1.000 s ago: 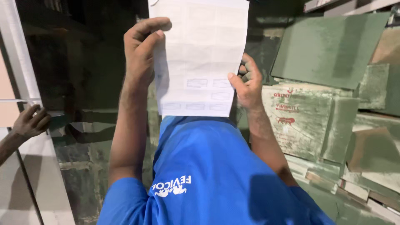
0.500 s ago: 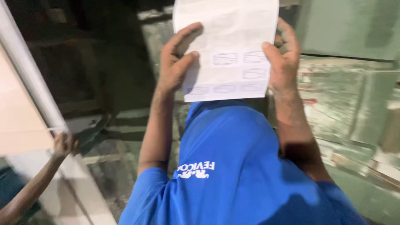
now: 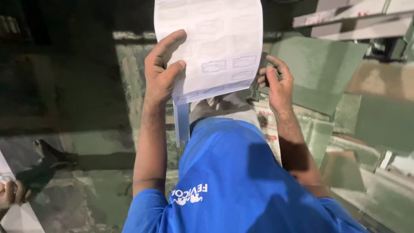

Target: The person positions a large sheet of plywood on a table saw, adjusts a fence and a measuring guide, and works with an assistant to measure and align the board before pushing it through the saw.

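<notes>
One white printed paper sheet (image 3: 211, 47) held up at chest height — left hand (image 3: 161, 73) clamped on its left edge, right hand (image 3: 276, 82) loosely curled at its right edge, grip unclear. Green-grey cut boards (image 3: 319, 73) crowd the right.

I see a white sheet of paper (image 3: 215, 47) with thin grey boxes and lines drawn on it. My left hand (image 3: 161, 73) and right hand (image 3: 278, 82) are on the paper, and both look dusty grey. My shirt (image 3: 233, 181) is bright blue with a small white mark on it. The flat boards (image 3: 319, 73) on the right are pale green. One board (image 3: 379, 80) is light brown.
</notes>
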